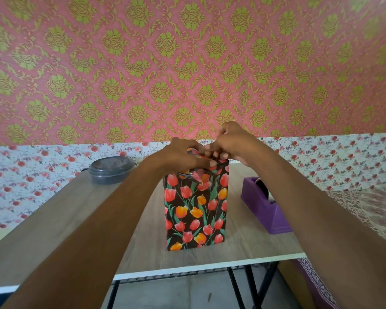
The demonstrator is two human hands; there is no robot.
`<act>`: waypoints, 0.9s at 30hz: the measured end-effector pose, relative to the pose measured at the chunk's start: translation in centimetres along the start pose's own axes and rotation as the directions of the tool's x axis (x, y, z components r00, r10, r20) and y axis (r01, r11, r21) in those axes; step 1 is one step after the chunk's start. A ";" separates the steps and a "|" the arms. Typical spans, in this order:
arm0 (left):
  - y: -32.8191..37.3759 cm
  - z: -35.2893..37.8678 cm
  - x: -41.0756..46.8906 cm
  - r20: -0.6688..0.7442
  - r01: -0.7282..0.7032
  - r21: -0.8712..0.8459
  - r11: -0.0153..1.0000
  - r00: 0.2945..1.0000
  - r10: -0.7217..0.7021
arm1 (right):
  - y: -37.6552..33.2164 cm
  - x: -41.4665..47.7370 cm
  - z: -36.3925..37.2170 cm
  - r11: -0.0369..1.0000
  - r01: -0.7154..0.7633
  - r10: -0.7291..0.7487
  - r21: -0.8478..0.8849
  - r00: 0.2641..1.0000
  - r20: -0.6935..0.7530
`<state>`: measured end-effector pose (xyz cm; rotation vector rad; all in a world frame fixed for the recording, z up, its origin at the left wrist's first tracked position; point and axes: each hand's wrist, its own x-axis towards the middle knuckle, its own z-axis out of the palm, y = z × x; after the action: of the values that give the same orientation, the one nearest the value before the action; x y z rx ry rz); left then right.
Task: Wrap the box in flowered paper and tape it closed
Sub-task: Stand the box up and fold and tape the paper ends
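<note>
Both hands [206, 152] pinching flowered paper [196, 210] atop upright box, wooden table [54, 219]

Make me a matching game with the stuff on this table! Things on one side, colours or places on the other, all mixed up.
Things:
1. box
2. tape dispenser
3. round container
4. left hand and right hand

Matches:
A. grey, at the far left of the table
B. gripping the top of the box
C. purple, to the right of the box
D. black with red and orange tulips

Pairs: 1-D, 2-C, 3-A, 4-B
</note>
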<state>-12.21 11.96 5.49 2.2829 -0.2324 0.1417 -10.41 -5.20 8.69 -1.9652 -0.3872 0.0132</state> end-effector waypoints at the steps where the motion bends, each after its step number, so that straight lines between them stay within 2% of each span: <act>1: 0.0 0.0 0.0 0.006 -0.001 -0.005 1.000 1.000 0.001 | -0.1 0.1 -0.1 1.000 -0.012 0.012 -0.011 1.000 0.004; 10: -0.4 -0.2 0.3 0.028 -0.009 0.006 1.000 1.000 0.009 | -1.1 1.8 -0.3 0.973 -0.115 0.131 -0.201 0.989 0.071; 18: -0.6 0.0 0.4 0.012 -0.011 -0.014 1.000 1.000 0.011 | -3.7 3.0 0.2 0.882 -0.204 0.315 -0.425 0.926 0.207; 27: -0.5 0.0 0.2 0.002 0.014 0.007 1.000 1.000 -0.014 | -5.1 4.3 0.5 0.771 -0.204 0.363 -0.604 0.919 0.153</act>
<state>-11.88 12.23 5.16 2.2914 -0.2165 0.1334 -7.81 -1.68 13.78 -2.6330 -0.2715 0.4036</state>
